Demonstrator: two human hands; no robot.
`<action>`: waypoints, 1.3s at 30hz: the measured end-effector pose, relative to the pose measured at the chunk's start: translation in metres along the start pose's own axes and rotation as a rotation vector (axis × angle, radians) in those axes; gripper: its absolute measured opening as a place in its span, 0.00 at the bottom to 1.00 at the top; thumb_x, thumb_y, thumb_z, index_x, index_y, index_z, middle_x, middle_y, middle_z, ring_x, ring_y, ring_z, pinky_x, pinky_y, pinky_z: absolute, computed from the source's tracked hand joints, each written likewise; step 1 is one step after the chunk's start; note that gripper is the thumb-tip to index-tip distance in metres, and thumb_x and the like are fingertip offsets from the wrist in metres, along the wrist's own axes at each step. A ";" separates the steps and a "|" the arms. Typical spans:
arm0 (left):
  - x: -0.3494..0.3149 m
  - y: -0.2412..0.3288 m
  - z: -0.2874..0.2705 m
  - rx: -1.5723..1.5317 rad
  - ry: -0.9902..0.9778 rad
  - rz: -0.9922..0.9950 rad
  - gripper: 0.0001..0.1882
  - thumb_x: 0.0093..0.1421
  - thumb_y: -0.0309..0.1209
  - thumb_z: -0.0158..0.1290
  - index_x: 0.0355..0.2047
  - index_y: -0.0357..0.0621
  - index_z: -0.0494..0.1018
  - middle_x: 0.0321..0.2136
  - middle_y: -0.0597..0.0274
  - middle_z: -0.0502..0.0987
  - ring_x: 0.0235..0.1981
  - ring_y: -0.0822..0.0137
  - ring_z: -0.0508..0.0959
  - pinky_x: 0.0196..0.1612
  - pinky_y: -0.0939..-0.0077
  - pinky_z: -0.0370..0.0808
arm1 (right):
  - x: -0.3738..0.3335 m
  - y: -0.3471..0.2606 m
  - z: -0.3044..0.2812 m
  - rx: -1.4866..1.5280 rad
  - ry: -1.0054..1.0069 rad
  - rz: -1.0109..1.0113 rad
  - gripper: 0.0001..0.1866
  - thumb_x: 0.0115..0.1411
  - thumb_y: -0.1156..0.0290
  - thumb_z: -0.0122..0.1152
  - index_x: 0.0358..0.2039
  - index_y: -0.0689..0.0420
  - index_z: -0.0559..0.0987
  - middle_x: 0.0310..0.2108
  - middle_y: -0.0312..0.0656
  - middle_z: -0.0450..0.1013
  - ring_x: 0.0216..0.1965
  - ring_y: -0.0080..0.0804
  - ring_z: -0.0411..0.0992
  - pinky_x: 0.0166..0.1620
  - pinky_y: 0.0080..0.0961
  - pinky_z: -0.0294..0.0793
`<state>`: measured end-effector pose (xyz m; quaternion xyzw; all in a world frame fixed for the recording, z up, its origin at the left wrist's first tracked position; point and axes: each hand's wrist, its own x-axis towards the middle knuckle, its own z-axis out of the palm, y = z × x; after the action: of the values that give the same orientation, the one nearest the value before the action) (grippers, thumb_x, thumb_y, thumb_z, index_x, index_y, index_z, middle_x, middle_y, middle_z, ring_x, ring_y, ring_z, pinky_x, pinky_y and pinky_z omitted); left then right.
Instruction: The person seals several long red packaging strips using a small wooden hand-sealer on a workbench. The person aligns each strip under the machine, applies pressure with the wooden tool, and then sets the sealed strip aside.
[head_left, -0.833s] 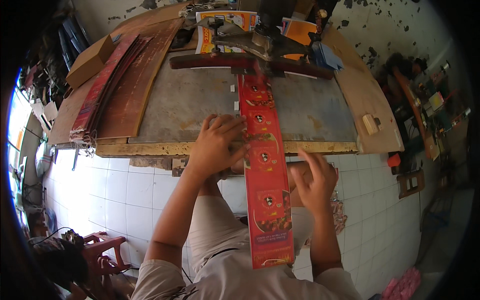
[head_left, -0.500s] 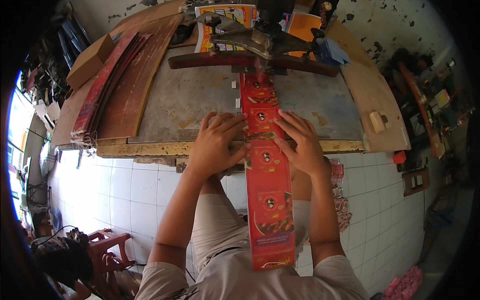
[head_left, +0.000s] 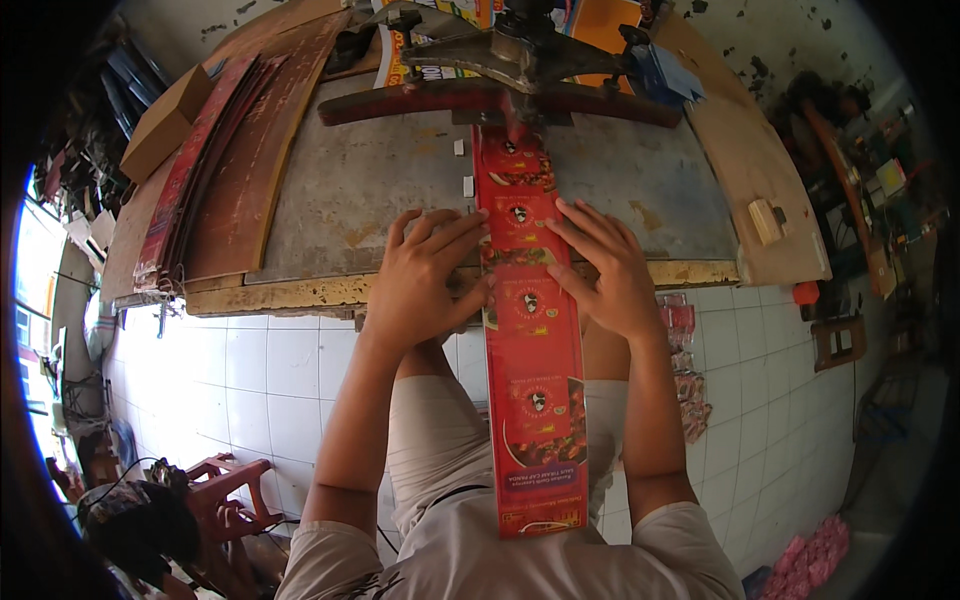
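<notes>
A long strip of red printed packaging sheet [head_left: 534, 350] runs from beneath a metal press head [head_left: 500, 90], across the metal worktop [head_left: 370, 190], over the table's near edge and down toward my belly. My left hand [head_left: 425, 280] holds its left edge, fingertips and thumb against it. On the opposite edge, my right hand [head_left: 607, 265] grips it with fingers bent over the side and thumb resting on top. The strip lies straight between both hands. Its far end sits under the press's dark red crossbar. Whether it is one sheet or several stacked is hard to tell.
Two small white blocks [head_left: 468, 187] sit left of the strip. Reddish boards [head_left: 240, 180] and a cardboard box [head_left: 170, 120] lie at the left. A wooden block [head_left: 767, 222] rests at the right. Red packets [head_left: 685, 370] are on the floor; a person [head_left: 135, 525] is at lower left.
My view has shifted slightly. Both hands keep their hold on the strip's edges, and the strip stays in nearly the same place under the press.
</notes>
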<state>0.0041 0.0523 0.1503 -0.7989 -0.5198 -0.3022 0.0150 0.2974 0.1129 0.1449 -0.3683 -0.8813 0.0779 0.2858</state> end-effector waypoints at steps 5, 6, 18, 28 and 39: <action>0.000 0.000 0.000 0.004 -0.001 0.005 0.31 0.61 0.45 0.67 0.61 0.44 0.83 0.66 0.66 0.82 0.68 0.57 0.77 0.78 0.40 0.61 | -0.002 0.001 0.001 -0.003 -0.008 0.015 0.30 0.70 0.52 0.72 0.68 0.52 0.83 0.77 0.42 0.70 0.79 0.43 0.64 0.78 0.53 0.61; 0.000 0.000 0.000 0.005 -0.001 0.005 0.31 0.61 0.45 0.67 0.61 0.44 0.83 0.66 0.66 0.82 0.68 0.57 0.77 0.78 0.40 0.61 | -0.002 0.000 0.001 0.000 -0.011 0.019 0.30 0.70 0.52 0.72 0.68 0.52 0.83 0.77 0.42 0.70 0.79 0.43 0.64 0.78 0.54 0.61; 0.000 0.001 0.000 0.010 0.001 -0.004 0.29 0.64 0.48 0.66 0.60 0.45 0.84 0.65 0.66 0.83 0.67 0.57 0.78 0.78 0.41 0.61 | -0.002 0.000 0.002 -0.012 -0.026 0.048 0.30 0.72 0.49 0.69 0.69 0.49 0.83 0.78 0.38 0.69 0.80 0.40 0.63 0.80 0.53 0.58; 0.000 0.001 -0.001 -0.003 0.002 0.008 0.30 0.64 0.48 0.67 0.62 0.46 0.84 0.66 0.65 0.82 0.67 0.56 0.78 0.78 0.42 0.61 | 0.000 -0.003 -0.002 -0.001 -0.017 0.040 0.30 0.70 0.52 0.72 0.69 0.49 0.82 0.77 0.40 0.70 0.79 0.41 0.64 0.79 0.53 0.60; 0.000 0.001 -0.001 0.022 -0.008 0.006 0.33 0.60 0.46 0.69 0.64 0.49 0.83 0.68 0.70 0.81 0.68 0.55 0.77 0.78 0.42 0.62 | -0.001 0.000 -0.001 -0.004 -0.014 0.028 0.30 0.70 0.53 0.72 0.69 0.49 0.82 0.77 0.40 0.70 0.79 0.41 0.65 0.79 0.53 0.61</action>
<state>0.0046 0.0512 0.1509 -0.8016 -0.5205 -0.2931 0.0226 0.2989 0.1123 0.1452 -0.3805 -0.8782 0.0828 0.2777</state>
